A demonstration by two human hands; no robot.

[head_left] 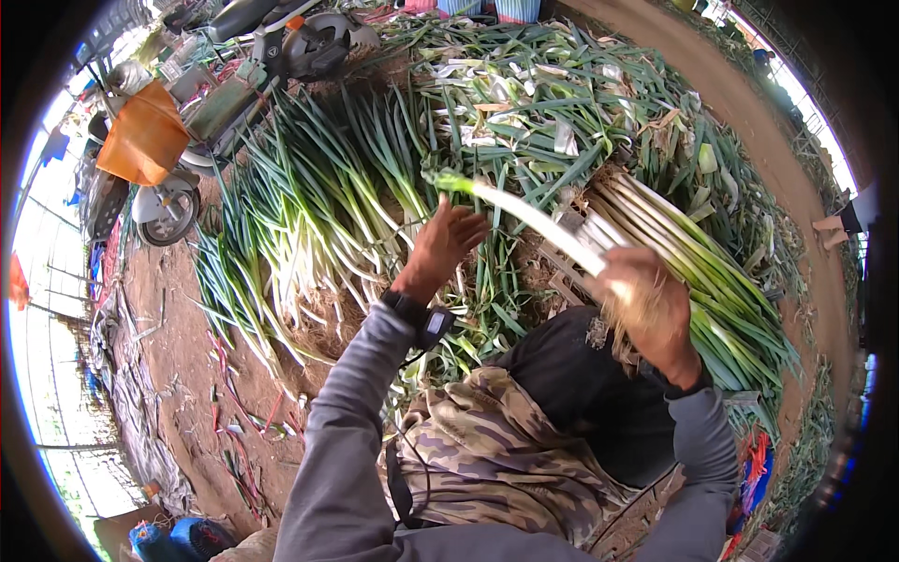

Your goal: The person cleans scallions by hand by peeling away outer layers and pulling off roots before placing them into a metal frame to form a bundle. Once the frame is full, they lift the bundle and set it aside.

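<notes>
A long white leek (529,215) slants across the middle of the view. My right hand (646,304) is closed round its root end, and pale stringy roots hang below the fingers. The leek's green top points up and left, just above my left hand (448,242). That hand has its fingers stretched out and holds nothing; whether a fingertip touches the leek, I cannot tell. Beside my right hand lies a neat stack of leeks (721,281), roots toward the far side. Left of my left hand spreads a pile of leeks with roots and long green leaves (309,211).
Stripped leaves (552,103) form a wide heap at the far side. Parked scooters, one with an orange cover (145,136), stand at the far left. Red strips (239,440) lie on the dirt floor (173,375). Another person's foot (830,230) shows at the right edge.
</notes>
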